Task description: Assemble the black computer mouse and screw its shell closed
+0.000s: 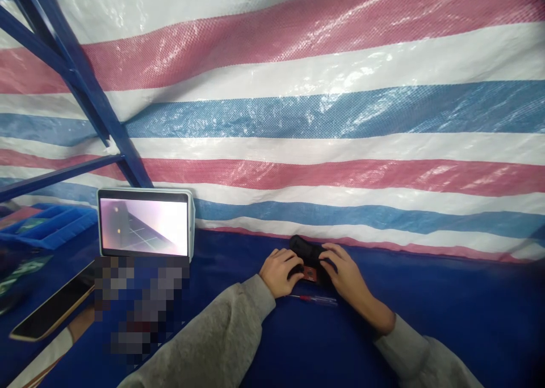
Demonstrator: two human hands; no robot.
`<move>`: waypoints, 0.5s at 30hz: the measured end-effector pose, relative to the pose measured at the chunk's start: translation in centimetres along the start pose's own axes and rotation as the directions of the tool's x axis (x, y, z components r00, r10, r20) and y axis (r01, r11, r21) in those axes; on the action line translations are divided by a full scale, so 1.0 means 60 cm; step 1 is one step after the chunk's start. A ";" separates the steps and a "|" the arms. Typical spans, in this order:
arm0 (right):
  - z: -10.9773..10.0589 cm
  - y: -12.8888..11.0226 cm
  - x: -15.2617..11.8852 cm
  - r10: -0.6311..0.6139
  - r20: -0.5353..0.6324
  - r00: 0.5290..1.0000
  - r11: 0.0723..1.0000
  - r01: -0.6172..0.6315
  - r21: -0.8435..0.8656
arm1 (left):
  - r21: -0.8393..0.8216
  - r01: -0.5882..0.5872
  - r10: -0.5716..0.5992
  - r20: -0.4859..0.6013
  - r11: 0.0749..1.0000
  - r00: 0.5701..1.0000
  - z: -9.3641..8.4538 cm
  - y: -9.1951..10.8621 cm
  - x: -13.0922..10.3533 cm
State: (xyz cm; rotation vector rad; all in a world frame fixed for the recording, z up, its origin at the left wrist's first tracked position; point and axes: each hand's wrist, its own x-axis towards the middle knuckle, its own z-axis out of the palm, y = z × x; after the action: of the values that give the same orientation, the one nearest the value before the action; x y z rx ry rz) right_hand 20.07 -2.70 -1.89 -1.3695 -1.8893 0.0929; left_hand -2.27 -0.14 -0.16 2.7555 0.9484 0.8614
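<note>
My left hand (pixel 281 270) is curled, with its thumb and fingertips at the left edge of a small reddish-brown block (pixel 310 274). A black object (pixel 301 246) with a rounded end lies just behind the block and reaches under my right fingers; its kind is unclear. My right hand (pixel 346 271) has its fingers bent against the right side of that black object. Part of the black object is hidden by both hands. Just in front of them a screwdriver (pixel 319 300) with a clear handle lies on the blue table surface (pixel 306 348).
On the left a tablet (pixel 145 226) stands upright with its screen lit. Nearer, a phone (pixel 55 303) shows close to another person's sleeve (pixel 46 359) beside a blurred-out patch. Blue trays (pixel 55 226) sit at far left. Striped plastic sheeting (pixel 340 109) and a blue metal frame (pixel 97 104) rise behind.
</note>
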 end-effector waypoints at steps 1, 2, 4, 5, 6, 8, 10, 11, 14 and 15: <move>-0.003 0.000 0.003 -0.007 0.009 1.000 1.000 0.007 0.004 | -0.005 -0.004 0.003 -0.014 1.000 1.000 -0.001 0.001 0.000; -0.007 -0.002 0.006 -0.013 0.018 1.000 1.000 0.013 0.008 | -0.011 -0.007 0.007 -0.034 1.000 0.999 -0.003 0.003 -0.001; -0.019 -0.009 0.013 -0.019 0.031 0.999 1.000 0.019 0.014 | -0.023 -0.013 0.010 -0.090 1.000 0.996 -0.009 0.007 -0.001; -0.026 -0.015 0.018 -0.017 0.036 0.999 1.000 0.016 0.017 | -0.028 -0.009 0.005 -0.133 1.000 0.991 -0.013 0.009 -0.001; -0.034 -0.022 0.022 -0.011 0.045 0.999 1.000 0.010 0.019 | -0.030 -0.001 -0.005 -0.182 1.000 0.983 -0.016 0.011 -0.002; -0.052 -0.038 0.031 0.022 0.051 0.998 0.999 -0.023 0.022 | -0.024 0.020 -0.025 -0.247 1.000 0.969 -0.020 0.012 -0.002; -0.070 -0.052 0.039 0.039 0.078 0.996 0.997 -0.044 0.058 | -0.002 0.019 -0.019 -0.259 1.000 0.966 -0.019 0.010 -0.002; -0.077 -0.058 0.043 0.051 0.106 0.993 0.994 -0.061 0.093 | 0.013 0.006 -0.002 -0.251 1.000 0.968 -0.017 0.007 -0.002; -0.091 -0.069 0.049 0.100 0.169 0.980 0.968 -0.135 0.212 | 0.046 -0.049 0.058 -0.232 0.998 0.971 -0.008 -0.001 -0.002; -0.093 -0.070 0.050 0.116 0.182 0.976 0.955 -0.160 0.251 | 0.049 -0.057 0.067 -0.233 0.997 0.970 -0.006 -0.004 -0.002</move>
State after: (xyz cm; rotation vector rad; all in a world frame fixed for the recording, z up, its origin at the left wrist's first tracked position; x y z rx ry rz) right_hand 19.99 -4.00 5.59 -1.3404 -1.8338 0.5261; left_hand -2.64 -0.05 0.04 2.7761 0.9280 1.2137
